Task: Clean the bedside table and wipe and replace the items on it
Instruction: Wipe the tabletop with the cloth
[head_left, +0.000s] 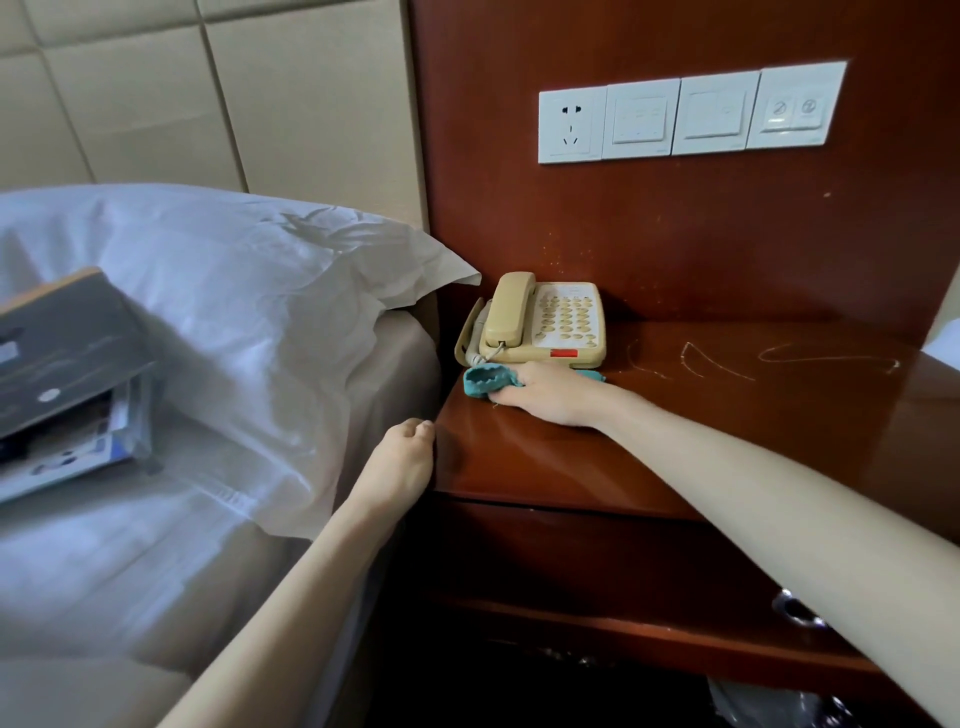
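The right hand grips a crumpled teal cloth on the glossy reddish-brown wooden counter, just near of the beige corded telephone. The left hand, loosely curled and empty, rests against the counter's left edge.

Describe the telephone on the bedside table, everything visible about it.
The telephone is a cream, plastic-looking corded desk set. Its handset lies cradled on the left side, a coiled cord hanging at the front. To the right is a keypad of pale round buttons, with a small red patch near the front edge. It sits flat at the back left of the glossy wooden bedside table, by the wall panel. The teal cloth under the right hand lies just in front.
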